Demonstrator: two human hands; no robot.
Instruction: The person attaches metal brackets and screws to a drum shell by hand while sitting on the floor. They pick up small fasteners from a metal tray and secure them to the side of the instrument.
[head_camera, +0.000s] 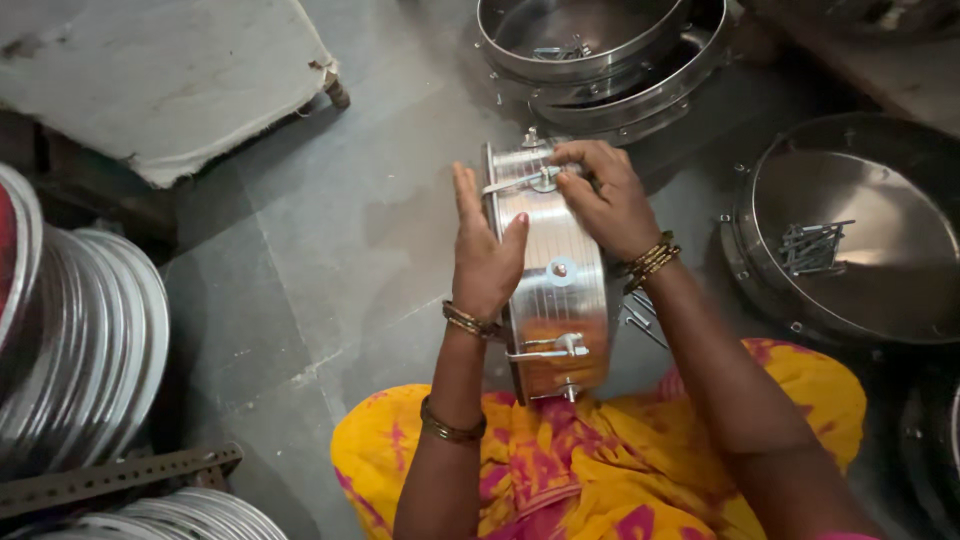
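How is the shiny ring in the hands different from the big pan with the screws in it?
The metal ring stands on edge, steadied by the left hand and right hand; the pan lies flat on the floor, untouched. The ring has clamps on its wall; the pan holds loose screws. Both are shiny round metal.

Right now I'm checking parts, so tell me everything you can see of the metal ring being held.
The shiny steel ring stands on edge above the person's lap, its ribbed outer wall up. Small brackets with bolts sit along the wall. The left hand presses flat on its rim; the right hand fingers a bracket at the far end.
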